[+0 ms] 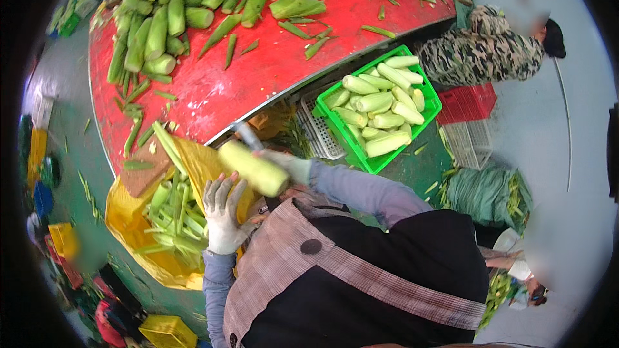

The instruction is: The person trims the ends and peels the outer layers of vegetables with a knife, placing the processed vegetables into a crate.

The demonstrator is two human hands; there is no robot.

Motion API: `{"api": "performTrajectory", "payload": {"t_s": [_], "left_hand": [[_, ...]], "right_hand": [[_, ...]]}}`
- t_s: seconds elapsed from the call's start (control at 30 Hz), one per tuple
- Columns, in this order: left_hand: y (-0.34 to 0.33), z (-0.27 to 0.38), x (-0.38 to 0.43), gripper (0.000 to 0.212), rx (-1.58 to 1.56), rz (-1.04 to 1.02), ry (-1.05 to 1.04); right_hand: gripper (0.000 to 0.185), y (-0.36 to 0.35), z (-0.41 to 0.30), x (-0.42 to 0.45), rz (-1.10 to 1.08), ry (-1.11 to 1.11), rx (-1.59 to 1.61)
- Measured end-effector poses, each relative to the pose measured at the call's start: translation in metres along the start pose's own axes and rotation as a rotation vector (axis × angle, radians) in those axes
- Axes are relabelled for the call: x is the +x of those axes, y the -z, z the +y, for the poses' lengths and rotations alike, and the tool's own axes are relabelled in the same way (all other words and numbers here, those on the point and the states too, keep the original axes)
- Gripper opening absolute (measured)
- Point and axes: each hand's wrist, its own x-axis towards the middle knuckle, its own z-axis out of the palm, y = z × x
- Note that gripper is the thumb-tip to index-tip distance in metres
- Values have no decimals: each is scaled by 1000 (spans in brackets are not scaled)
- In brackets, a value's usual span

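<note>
A pale green trimmed ear of corn (254,169), blurred by motion, is in front of my chest. My left hand (225,215), in a whitish glove, has its fingers spread, the tips close to the ear's lower left side; whether they touch is unclear. On the other side, my right hand (290,164), also gloved, is partly hidden behind the ear. A blurred grey knife blade (248,135) projects from it towards the table edge. Below my left hand a yellow sack (128,232) gapes, with stripped green husks (179,217) inside. A brown board (147,166) lies at the sack's upper edge.
Unhusked corn ears (167,24) are heaped on the red table (203,96), with loose husk pieces around. Right of the table edge stands a green crate (372,166) of trimmed ears. A person in camouflage clothing (483,53) is beyond it, near a red crate (466,104) and a green sack (483,193).
</note>
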Motion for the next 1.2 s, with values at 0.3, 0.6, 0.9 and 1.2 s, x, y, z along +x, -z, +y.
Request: {"api": "performTrajectory", "payload": {"t_s": [0.3,0.6,0.9,1.2], "left_hand": [[-2,-34,24,50,-291,-38,296],[8,-58,36,44,-343,123,514],[-3,-37,1,35,-372,492,850],[-10,-40,14,38,-674,615,967]], "right_hand": [[53,261,-72,-75,1430,773,-222],[43,172,-176,59,1156,982,-1023],[81,65,-382,208,1280,606,-1491],[57,83,-348,221,929,677,-919]]}}
